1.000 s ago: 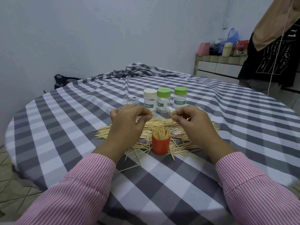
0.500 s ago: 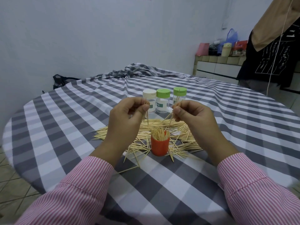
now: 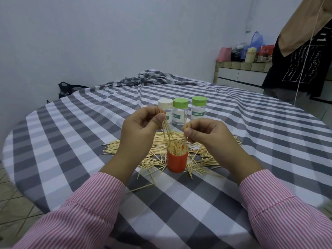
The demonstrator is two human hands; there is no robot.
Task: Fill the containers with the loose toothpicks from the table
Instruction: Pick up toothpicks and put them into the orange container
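Both hands have come closer to the orange cup (image 3: 177,161) than they were half a second before: then we held our little bundles higher and further back, and now the tips point down at the cup mouth. Our left hand (image 3: 142,129) pinches a few toothpicks (image 3: 166,130) between thumb and fingers, tips hanging just above the cup. Our right hand (image 3: 206,133) pinches another few, and these seem to reach already among the sticks that stand in the cup. The cup stands upright on the checked table (image 3: 75,141), already rather full, with the loose pile (image 3: 136,146) spread around and behind it. The three lidded jars (image 3: 180,111) stand behind the hands, in the same place as before. We think the danger is in the crowding. Two bundles enter one narrow mouth together, so they may cross and jam on the sticks inside. Some tips may catch the rim and fall back on the cloth. The cup looks light, and a side push from either hand may tip it and spill what is already inside.
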